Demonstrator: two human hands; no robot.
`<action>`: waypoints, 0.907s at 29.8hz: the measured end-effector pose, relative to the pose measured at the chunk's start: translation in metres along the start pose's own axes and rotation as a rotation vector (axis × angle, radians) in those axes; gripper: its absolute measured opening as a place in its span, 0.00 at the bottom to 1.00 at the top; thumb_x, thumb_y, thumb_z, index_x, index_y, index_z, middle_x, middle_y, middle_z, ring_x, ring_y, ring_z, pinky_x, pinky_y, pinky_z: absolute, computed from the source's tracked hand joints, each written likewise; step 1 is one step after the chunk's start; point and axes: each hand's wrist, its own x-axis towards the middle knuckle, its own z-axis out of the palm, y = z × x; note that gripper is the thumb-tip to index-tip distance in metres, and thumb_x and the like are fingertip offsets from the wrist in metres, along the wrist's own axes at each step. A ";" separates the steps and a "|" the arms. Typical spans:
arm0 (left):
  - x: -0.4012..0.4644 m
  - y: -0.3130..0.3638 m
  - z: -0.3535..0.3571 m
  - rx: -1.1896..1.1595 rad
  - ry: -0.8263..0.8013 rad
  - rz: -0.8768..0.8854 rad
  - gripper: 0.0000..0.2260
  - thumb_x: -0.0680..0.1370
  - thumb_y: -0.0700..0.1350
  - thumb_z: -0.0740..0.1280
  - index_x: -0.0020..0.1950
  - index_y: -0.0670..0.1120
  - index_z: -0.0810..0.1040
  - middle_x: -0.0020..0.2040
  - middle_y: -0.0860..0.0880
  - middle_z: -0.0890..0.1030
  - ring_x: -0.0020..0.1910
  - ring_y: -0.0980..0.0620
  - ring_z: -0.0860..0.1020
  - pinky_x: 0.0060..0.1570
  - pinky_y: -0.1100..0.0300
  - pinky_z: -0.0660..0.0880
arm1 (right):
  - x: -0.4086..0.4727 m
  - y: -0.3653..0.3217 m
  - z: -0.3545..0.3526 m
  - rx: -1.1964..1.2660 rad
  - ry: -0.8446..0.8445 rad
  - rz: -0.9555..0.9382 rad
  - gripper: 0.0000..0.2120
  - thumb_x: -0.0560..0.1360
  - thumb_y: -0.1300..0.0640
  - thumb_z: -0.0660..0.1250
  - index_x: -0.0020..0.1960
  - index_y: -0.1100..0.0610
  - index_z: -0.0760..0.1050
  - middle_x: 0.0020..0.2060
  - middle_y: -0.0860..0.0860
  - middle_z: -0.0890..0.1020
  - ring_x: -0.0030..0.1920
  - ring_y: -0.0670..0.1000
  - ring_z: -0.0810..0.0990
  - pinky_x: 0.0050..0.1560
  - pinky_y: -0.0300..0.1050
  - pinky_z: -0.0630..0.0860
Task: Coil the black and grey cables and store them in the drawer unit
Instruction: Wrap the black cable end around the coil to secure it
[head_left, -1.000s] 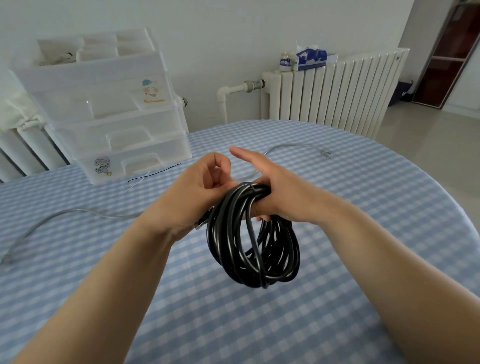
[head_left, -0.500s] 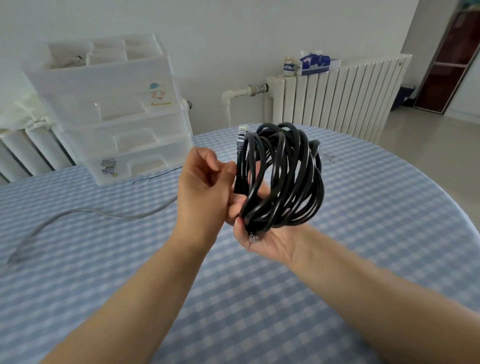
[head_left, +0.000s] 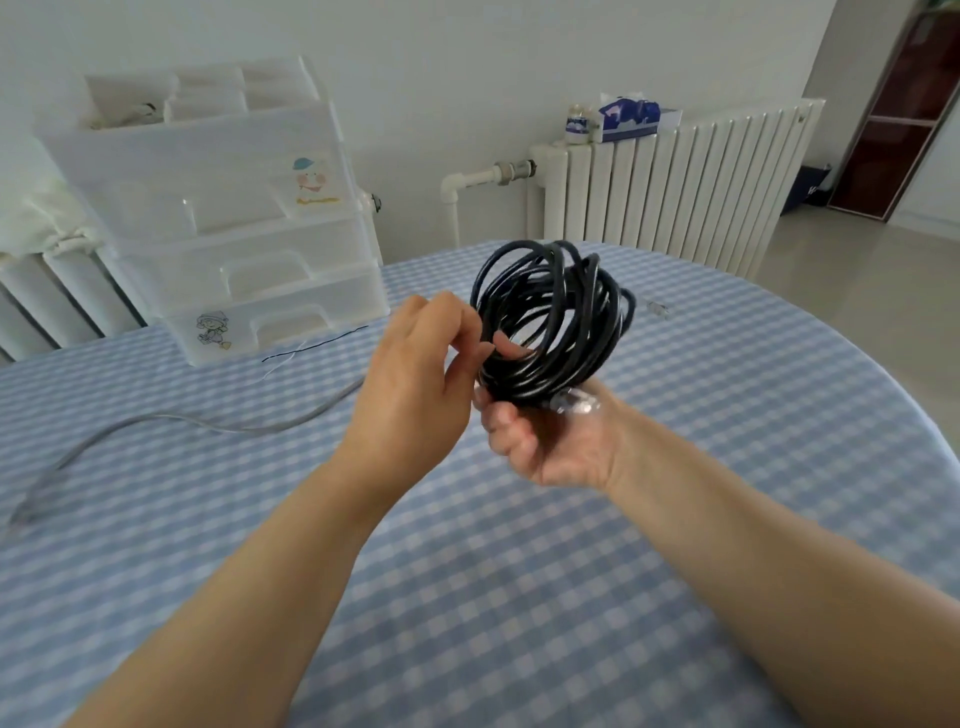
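I see the table (head_left: 675, 519), the drawer unit (head_left: 223, 218) at its far left, grey cable (head_left: 208, 423) lying loose. My right hand (head_left: 550, 447) grips the black coil (head_left: 550, 322) midair; left hand (head_left: 415, 384) pinches a strand.

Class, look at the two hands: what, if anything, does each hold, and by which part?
The right hand grips the black cable coil by the bottom of its loops. The left hand pinches a strand at the coil's left side.

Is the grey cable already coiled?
No, the grey cable lies stretched out loose across the checked tablecloth, while only the black cable is coiled.
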 end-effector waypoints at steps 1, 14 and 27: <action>0.001 0.002 -0.002 -0.003 -0.010 0.012 0.14 0.75 0.35 0.66 0.41 0.51 0.65 0.36 0.64 0.68 0.38 0.64 0.66 0.40 0.71 0.65 | 0.002 -0.001 -0.004 -0.042 -0.058 0.062 0.17 0.70 0.47 0.64 0.34 0.61 0.75 0.21 0.51 0.74 0.18 0.46 0.72 0.17 0.33 0.68; 0.010 0.008 -0.014 -0.163 -0.027 -0.262 0.19 0.76 0.37 0.67 0.37 0.54 0.61 0.31 0.54 0.66 0.27 0.58 0.63 0.30 0.68 0.63 | 0.002 -0.008 -0.011 -0.204 -0.172 0.049 0.21 0.75 0.62 0.48 0.26 0.54 0.68 0.15 0.45 0.65 0.14 0.40 0.60 0.16 0.31 0.54; 0.015 -0.001 -0.015 -0.411 -0.016 -0.529 0.19 0.75 0.32 0.67 0.33 0.47 0.62 0.30 0.45 0.67 0.28 0.52 0.66 0.29 0.66 0.68 | -0.010 -0.016 -0.008 -0.548 0.089 -0.454 0.14 0.68 0.47 0.69 0.46 0.57 0.83 0.37 0.49 0.83 0.35 0.46 0.77 0.35 0.37 0.74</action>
